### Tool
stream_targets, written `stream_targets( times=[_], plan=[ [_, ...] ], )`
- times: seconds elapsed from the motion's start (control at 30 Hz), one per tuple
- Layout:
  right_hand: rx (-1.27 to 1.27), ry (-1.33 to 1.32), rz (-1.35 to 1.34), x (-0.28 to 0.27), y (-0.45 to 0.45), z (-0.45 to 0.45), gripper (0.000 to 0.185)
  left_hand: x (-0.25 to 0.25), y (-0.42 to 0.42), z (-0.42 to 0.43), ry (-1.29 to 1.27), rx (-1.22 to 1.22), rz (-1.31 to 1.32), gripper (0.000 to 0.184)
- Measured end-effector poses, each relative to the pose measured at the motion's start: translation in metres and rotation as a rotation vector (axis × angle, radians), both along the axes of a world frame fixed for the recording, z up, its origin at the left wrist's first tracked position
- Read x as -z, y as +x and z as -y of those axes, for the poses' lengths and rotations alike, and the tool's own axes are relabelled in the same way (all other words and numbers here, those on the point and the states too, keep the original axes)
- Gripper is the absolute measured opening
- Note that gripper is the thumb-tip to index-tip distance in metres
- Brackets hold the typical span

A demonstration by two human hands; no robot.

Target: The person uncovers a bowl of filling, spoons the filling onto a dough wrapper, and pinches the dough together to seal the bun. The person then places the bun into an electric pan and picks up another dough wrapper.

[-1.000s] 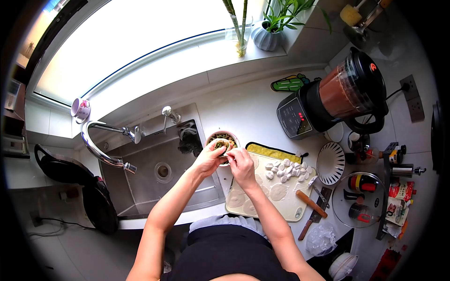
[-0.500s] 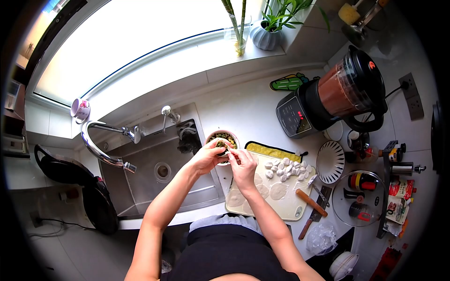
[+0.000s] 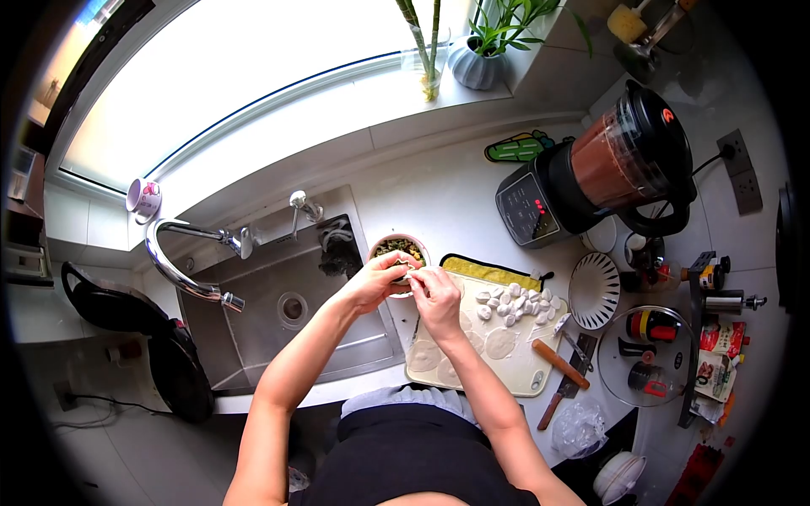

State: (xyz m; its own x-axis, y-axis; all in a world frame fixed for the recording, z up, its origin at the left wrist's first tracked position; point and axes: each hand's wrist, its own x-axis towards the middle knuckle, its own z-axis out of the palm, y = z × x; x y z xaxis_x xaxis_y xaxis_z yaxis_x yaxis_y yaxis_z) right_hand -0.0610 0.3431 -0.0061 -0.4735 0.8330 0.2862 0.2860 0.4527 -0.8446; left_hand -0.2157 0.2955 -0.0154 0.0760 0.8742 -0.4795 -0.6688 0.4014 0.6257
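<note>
Left hand (image 3: 374,285): we see its fingers cupping a pale dough wrapper (image 3: 407,264).
Right hand (image 3: 437,301): we see its fingers pinching that wrapper's edge.
Dough wrapper: we find it between both hands, at the near side of the filling bowl (image 3: 400,236).
Cutting board (image 3: 525,364): we see flat dough rounds (image 3: 501,344) and small dough pieces (image 3: 515,300) on it, on the worktop (image 3: 456,198) beside the sink (image 3: 253,329).

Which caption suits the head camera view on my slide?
Both hands hold a dough wrapper over a bowl of chopped mixture, beside a board with dough rounds.
</note>
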Motion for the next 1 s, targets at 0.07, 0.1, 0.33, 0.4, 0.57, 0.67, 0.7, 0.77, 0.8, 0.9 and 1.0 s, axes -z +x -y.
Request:
stream_targets(
  times=[0.07,0.1,0.33,0.4,0.57,0.67,0.7,0.77,0.8,0.9,1.0],
  plan=[
    [-0.012,0.011,-0.013,0.002,0.002,0.002,0.014,-0.001,0.000,0.000,0.001,0.021,-0.023,0.015],
    [0.027,-0.123,-0.051,0.003,0.001,0.005,0.016,-0.004,0.000,0.000,-0.010,0.024,-0.022,0.014],
    [0.076,-0.261,-0.084,0.005,0.000,0.006,0.019,-0.013,-0.002,0.001,-0.008,0.027,-0.025,0.021],
    [0.071,-0.251,-0.083,-0.001,0.000,0.005,0.018,-0.013,-0.002,0.000,-0.011,0.038,-0.044,0.023],
    [0.065,-0.119,-0.087,-0.003,0.000,0.004,0.012,-0.015,-0.004,-0.004,-0.021,0.092,-0.093,0.027],
    [0.084,-0.112,-0.071,-0.004,0.003,0.004,0.011,-0.019,-0.004,-0.007,-0.038,0.080,-0.089,0.031],
    [0.081,-0.135,-0.053,-0.005,0.004,0.003,0.010,-0.018,-0.006,-0.007,-0.043,0.048,0.001,0.034],
    [0.080,-0.158,-0.037,-0.008,0.005,0.001,0.010,-0.012,-0.014,-0.006,0.000,0.019,0.255,0.041],
    [0.107,-0.190,-0.069,-0.010,0.004,0.000,0.009,-0.012,-0.014,-0.006,0.000,0.022,0.253,0.041],
    [0.148,-0.284,-0.124,-0.008,0.002,-0.001,0.008,-0.013,-0.005,0.000,0.100,-0.056,0.194,0.048],
    [0.166,-0.384,-0.154,-0.006,-0.001,0.002,0.008,-0.014,0.012,0.003,0.123,-0.148,0.090,0.047]
  ],
)
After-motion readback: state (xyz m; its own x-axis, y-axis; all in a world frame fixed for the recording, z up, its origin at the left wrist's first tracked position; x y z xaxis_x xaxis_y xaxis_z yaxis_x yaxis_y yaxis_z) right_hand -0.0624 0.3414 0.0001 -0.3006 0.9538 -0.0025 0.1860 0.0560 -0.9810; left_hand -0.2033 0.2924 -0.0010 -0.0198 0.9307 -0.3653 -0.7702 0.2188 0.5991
